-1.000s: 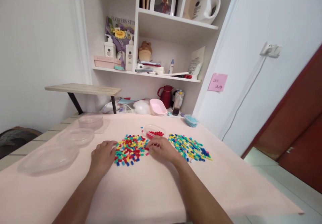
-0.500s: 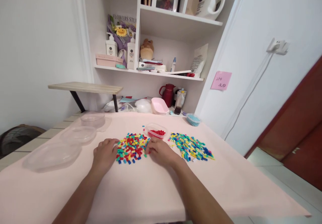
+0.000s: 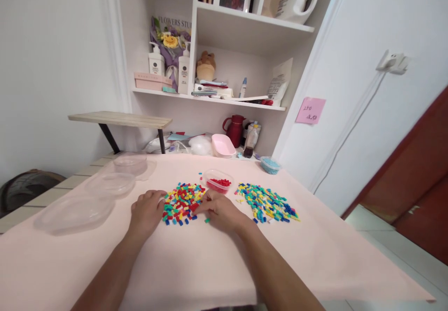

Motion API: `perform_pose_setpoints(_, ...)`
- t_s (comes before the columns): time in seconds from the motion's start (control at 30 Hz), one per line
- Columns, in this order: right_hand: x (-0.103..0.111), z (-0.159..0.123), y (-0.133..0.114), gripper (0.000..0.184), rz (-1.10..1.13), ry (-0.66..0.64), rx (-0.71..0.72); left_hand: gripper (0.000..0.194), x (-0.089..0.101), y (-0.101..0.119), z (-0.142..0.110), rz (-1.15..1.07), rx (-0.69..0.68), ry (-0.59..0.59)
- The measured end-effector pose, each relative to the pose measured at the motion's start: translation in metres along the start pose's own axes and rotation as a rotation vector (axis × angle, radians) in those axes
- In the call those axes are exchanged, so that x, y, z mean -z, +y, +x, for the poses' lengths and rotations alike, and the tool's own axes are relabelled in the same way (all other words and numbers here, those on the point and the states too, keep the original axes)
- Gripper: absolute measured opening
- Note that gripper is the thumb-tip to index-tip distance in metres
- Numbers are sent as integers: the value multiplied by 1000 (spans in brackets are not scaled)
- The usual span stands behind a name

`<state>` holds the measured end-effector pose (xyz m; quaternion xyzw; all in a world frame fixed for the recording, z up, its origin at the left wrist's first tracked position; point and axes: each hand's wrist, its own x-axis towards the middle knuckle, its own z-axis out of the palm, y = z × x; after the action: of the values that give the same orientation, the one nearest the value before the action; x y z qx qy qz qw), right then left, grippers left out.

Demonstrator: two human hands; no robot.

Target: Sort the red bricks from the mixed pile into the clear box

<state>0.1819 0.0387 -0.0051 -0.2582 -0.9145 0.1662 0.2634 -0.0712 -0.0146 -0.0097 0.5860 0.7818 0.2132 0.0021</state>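
Multicolored pieces under right hand.

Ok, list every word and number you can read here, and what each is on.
"FLOWERS STU", cut off by the shelf divider: on the bouquet wrapping.
"250", it seems: on the pink note; the handwriting beneath is illegible.
Too small or blurred: pump bottles, pink box, white box, white jug, pouch.

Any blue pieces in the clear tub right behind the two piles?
No, the clear tub shows only red pieces inside.
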Motion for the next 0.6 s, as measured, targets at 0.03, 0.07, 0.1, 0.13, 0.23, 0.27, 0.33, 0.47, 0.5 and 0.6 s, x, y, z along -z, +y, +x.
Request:
perform_pose_setpoints(0.03, 1, 0, 0, 42, -2, 9, -11, 39, 1, 0, 0, 3, 1, -3)
perform_pose_setpoints(0.07, 3, -1, 1, 41, 1, 26, -25, 39, 1, 1, 0, 5, 1, -6)
perform_pose_setpoints(0.1, 5, -1, 3, 41, 8, 47, -39, 40, 2, 1, 0, 7, 1, -10)
perform_pose_setpoints(0.13, 7, -1, 4, 41, 14, 68, -57, 40, 2, 1, -1, 8, 0, -13)
perform_pose_setpoints(0.23, 10, -2, 10, 44, 13, 117, -114, 40, 2, 0, 0, 8, -4, -14)
perform_pose_setpoints(0.27, 10, -3, 12, 45, 9, 123, -125, 40, 1, 0, 0, 8, -6, -13)
perform_pose_setpoints(0.33, 9, -3, 13, 49, 3, 110, -119, 40, 0, -1, 0, 6, -6, -10)
perform_pose_setpoints(0.47, 5, -3, 11, 51, 4, 28, -72, 39, 1, 0, 0, 2, -6, -8)
perform_pose_setpoints(0.5, 5, -3, 10, 49, 6, 8, -67, 39, 1, 1, 0, 2, -6, -8)
perform_pose_setpoints(0.6, 10, -4, 11, 42, 17, 23, -95, 40, 2, 2, -1, -1, -6, -3)
